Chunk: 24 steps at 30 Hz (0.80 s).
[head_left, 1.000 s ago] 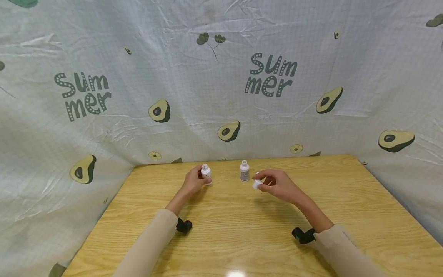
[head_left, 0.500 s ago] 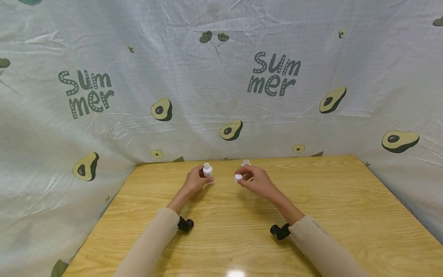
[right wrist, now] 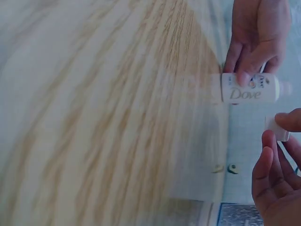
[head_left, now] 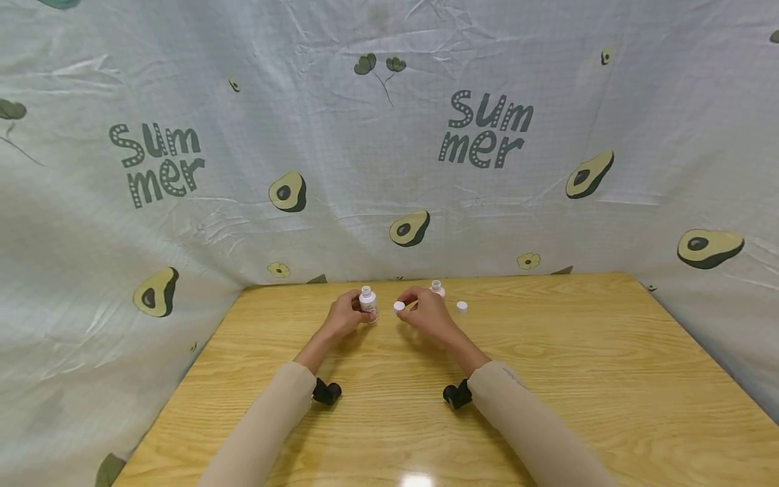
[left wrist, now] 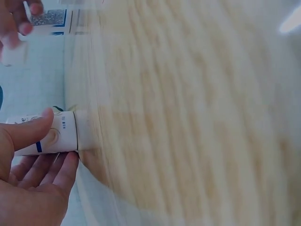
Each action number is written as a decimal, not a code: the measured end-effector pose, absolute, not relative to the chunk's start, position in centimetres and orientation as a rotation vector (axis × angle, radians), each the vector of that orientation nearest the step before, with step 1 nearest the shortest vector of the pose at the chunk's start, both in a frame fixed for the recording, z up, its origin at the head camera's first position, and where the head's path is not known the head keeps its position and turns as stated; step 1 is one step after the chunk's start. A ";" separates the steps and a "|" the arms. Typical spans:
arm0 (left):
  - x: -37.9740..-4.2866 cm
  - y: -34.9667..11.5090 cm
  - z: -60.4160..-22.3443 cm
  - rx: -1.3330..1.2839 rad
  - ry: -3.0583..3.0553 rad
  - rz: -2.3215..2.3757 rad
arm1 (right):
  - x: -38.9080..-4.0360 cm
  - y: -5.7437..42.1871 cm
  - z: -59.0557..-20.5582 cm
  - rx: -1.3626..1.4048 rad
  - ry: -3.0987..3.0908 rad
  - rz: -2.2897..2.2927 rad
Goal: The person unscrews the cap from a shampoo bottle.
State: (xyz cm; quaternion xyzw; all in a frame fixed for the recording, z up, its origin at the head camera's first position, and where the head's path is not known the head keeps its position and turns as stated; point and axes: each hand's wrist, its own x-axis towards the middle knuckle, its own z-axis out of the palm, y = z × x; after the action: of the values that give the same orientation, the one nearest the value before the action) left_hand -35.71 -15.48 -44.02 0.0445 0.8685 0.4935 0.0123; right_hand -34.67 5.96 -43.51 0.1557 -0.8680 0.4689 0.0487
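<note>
My left hand (head_left: 344,315) grips a small white Dove bottle (head_left: 368,302) by its sides; it stands upright on the table with its threaded neck bare. In the right wrist view the Dove label of this bottle (right wrist: 249,94) faces the camera. My right hand (head_left: 429,315) pinches a white cap (head_left: 398,306) between thumb and fingers, a short way right of that bottle and apart from it. Behind the right hand a second uncapped bottle (head_left: 437,289) stands partly hidden. Thumb and fingers of the right hand (right wrist: 280,174) hold the cap (right wrist: 276,129) in the right wrist view.
Another white cap (head_left: 462,307) lies on the wooden table (head_left: 548,365), right of the second bottle. A pale cloth (head_left: 341,155) printed with avocados hangs behind the table's far edge and along its sides.
My right hand has carried the cap leftward, past the front of the second bottle, toward the held bottle. The loose cap on the table has come into view. The left hand keeps its grip.
</note>
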 end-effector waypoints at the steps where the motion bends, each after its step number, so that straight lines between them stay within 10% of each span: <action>1: -35.7 -15.5 -44.0 0.135 2.698 1.546 | -34.9 5.9 -43.7 0.468 -2.645 1.430; 24: -35.6 -15.8 -43.9 0.115 2.631 1.577 | -36.5 3.8 -45.4 0.248 -2.751 1.282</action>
State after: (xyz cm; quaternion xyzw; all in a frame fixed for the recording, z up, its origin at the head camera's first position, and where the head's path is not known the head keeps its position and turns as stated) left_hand -35.63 -15.77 -43.86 0.0375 0.8566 0.5134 0.0359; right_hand -36.53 3.79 -45.41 0.0814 -0.9023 0.4205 0.0484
